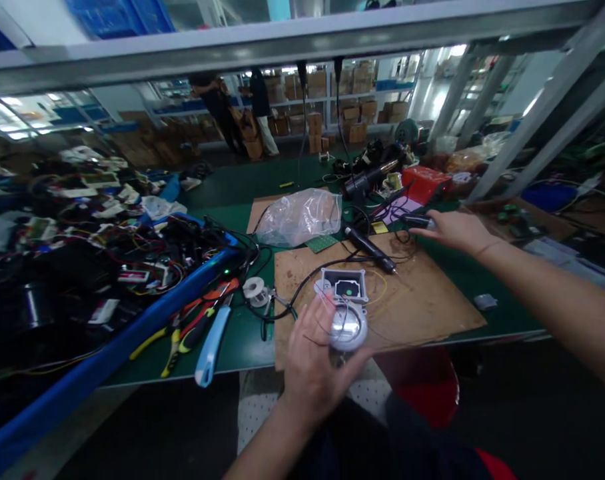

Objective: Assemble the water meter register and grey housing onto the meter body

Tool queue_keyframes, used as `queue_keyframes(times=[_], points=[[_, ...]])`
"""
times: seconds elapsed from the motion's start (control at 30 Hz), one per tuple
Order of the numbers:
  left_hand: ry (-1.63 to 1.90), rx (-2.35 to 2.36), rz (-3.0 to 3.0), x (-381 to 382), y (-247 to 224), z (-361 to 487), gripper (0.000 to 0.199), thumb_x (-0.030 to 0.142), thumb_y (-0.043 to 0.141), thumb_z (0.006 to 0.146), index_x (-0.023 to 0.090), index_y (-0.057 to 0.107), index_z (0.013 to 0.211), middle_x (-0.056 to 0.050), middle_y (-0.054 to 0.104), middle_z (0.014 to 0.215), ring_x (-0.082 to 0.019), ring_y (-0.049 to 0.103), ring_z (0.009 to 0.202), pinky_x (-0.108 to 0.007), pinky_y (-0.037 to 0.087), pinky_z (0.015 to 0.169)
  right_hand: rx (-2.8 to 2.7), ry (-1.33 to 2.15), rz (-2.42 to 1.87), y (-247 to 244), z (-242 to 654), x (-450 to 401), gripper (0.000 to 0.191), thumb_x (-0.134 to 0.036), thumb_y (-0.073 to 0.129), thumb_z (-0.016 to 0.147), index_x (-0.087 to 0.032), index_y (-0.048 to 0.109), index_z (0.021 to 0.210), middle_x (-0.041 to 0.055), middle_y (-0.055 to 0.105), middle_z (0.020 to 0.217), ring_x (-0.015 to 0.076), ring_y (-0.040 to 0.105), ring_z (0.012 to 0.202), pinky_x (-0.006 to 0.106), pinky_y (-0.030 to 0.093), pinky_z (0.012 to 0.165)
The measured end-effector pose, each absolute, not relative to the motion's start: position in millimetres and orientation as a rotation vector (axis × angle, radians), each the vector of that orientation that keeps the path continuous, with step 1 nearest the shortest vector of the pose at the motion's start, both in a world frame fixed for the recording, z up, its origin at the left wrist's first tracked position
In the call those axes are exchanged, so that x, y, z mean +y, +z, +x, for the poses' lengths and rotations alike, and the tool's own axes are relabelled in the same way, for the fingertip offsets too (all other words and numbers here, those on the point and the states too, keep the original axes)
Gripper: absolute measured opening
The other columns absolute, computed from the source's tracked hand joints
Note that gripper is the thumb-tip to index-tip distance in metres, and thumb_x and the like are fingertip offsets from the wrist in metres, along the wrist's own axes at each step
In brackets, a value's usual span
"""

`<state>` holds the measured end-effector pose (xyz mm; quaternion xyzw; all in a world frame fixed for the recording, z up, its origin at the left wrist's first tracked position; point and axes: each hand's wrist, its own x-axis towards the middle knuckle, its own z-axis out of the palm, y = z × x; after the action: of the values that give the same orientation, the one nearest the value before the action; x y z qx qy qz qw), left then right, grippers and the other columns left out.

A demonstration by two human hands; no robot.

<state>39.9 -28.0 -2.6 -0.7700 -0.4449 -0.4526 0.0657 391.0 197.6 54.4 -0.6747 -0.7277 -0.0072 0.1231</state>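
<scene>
A grey plastic housing [365,287] with a square opening and a round, shiny dome lies at the near edge of a brown board, thin wires running over it. My left hand [312,347] rests against its left and lower side, fingers stretched out and thumb spread apart. Farther right, my right hand [450,230] is closed around the end of a dark, cylindrical tool handle [416,220]; its exact kind is unclear. Between the hands lies a black pen-shaped electric screwdriver [370,249] with a thin tip, pointing toward me.
Pliers [175,343] and a light-blue-handled tool [213,347] lie left of the brown board [432,307], near a solder wire spool [255,291]. A blue-edged bin [147,333] of electronics fills the left. Behind are a clear plastic bag [300,217] and a red box [425,185].
</scene>
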Motion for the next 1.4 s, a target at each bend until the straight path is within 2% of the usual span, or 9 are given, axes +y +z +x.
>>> queue_keyframes(times=[0.13, 0.27, 0.43, 0.7, 0.8, 0.87, 1.03, 1.23, 1.4], points=[[-1.432, -1.67, -2.284, -39, -18, 30, 0.118, 0.052, 0.088, 0.07, 0.011, 0.02, 0.158, -0.027, 0.045, 0.153, -0.038, 0.048, 0.141, -0.057, 0.049, 0.112, -2.148, -0.06, -2.061, 4, 423, 182, 0.082, -0.078, 0.044, 0.091, -0.002, 0.062, 0.117, 0.0288, 0.069, 0.095, 0.0297, 0.066, 0.081, 0.035, 0.036, 0.064], [-1.571, -2.016, -2.311, -42, -27, 37, 0.123, 0.052, 0.092, 0.064, 0.015, 0.019, 0.157, -0.024, 0.044, 0.154, -0.037, 0.052, 0.138, -0.056, 0.051, 0.11, -2.107, -0.085, -2.082, -23, 443, 181, 0.076, -0.076, 0.049, 0.091, -0.005, 0.063, 0.115, 0.0274, 0.068, 0.095, 0.0243, 0.06, 0.073, 0.035, 0.032, 0.062], [-1.48, -1.927, -2.339, -36, -29, 48, 0.094, 0.046, 0.085, 0.075, 0.017, 0.034, 0.147, -0.023, 0.051, 0.147, -0.035, 0.053, 0.137, -0.055, 0.051, 0.11, -2.083, -0.155, -2.035, -41, 468, 189, 0.064, -0.072, 0.06, 0.086, -0.012, 0.067, 0.107, 0.0186, 0.066, 0.087, 0.0215, 0.054, 0.069, 0.035, 0.038, 0.065], [-1.354, -1.833, -2.354, -33, -24, 47, 0.083, 0.035, 0.081, 0.079, 0.016, 0.037, 0.147, -0.022, 0.057, 0.143, -0.034, 0.058, 0.134, -0.052, 0.055, 0.107, -2.11, -0.336, -1.813, 2, 456, 164, 0.064, -0.071, 0.054, 0.091, -0.014, 0.067, 0.118, 0.0201, 0.065, 0.107, 0.0401, 0.061, 0.109, 0.057, 0.053, 0.09], [-1.356, -1.867, -2.381, -35, -22, 45, 0.086, 0.034, 0.081, 0.079, 0.016, 0.036, 0.15, -0.021, 0.058, 0.144, -0.033, 0.059, 0.132, -0.05, 0.055, 0.107, -2.053, -0.162, -1.652, 25, 402, 109, 0.046, -0.059, 0.046, 0.101, -0.026, 0.061, 0.128, 0.0143, 0.064, 0.125, 0.0344, 0.06, 0.119, 0.056, 0.049, 0.105], [-1.356, -1.885, -2.388, -36, -22, 44, 0.086, 0.034, 0.081, 0.079, 0.016, 0.037, 0.15, -0.021, 0.058, 0.144, -0.033, 0.06, 0.132, -0.049, 0.055, 0.108, -1.911, 0.192, -1.549, 26, 359, 67, 0.036, -0.056, 0.056, 0.097, -0.03, 0.063, 0.122, 0.0088, 0.068, 0.116, 0.0292, 0.068, 0.102, 0.052, 0.059, 0.094], [-1.354, -1.948, -2.379, -37, -30, 42, 0.092, 0.035, 0.08, 0.079, 0.014, 0.03, 0.154, -0.021, 0.055, 0.147, -0.032, 0.058, 0.134, -0.045, 0.054, 0.109, -1.707, 0.988, -1.319, -17, 277, -2, 0.06, -0.047, 0.073, 0.089, -0.026, 0.049, 0.14, 0.0106, 0.062, 0.127, 0.0256, 0.07, 0.106, 0.043, 0.066, 0.087], [-1.403, -1.735, -2.442, -33, -45, 37, 0.097, 0.036, 0.081, 0.079, 0.015, 0.025, 0.156, -0.023, 0.05, 0.15, -0.035, 0.053, 0.139, -0.049, 0.05, 0.112, -1.735, 0.898, -1.115, -42, 250, -9, 0.104, -0.041, 0.08, 0.082, -0.038, 0.014, 0.162, 0.0088, 0.016, 0.166, 0.0333, 0.046, 0.141, 0.056, 0.052, 0.111], [-1.4, -1.647, -2.449, -28, -50, 33, 0.099, 0.037, 0.082, 0.077, 0.017, 0.024, 0.156, -0.023, 0.054, 0.145, -0.035, 0.057, 0.134, -0.049, 0.054, 0.106, -1.972, 0.793, -1.144, -45, 253, -6, 0.093, -0.043, 0.072, 0.089, -0.037, 0.015, 0.163, 0.0058, 0.014, 0.169, 0.0376, 0.023, 0.154, 0.066, 0.035, 0.12]])
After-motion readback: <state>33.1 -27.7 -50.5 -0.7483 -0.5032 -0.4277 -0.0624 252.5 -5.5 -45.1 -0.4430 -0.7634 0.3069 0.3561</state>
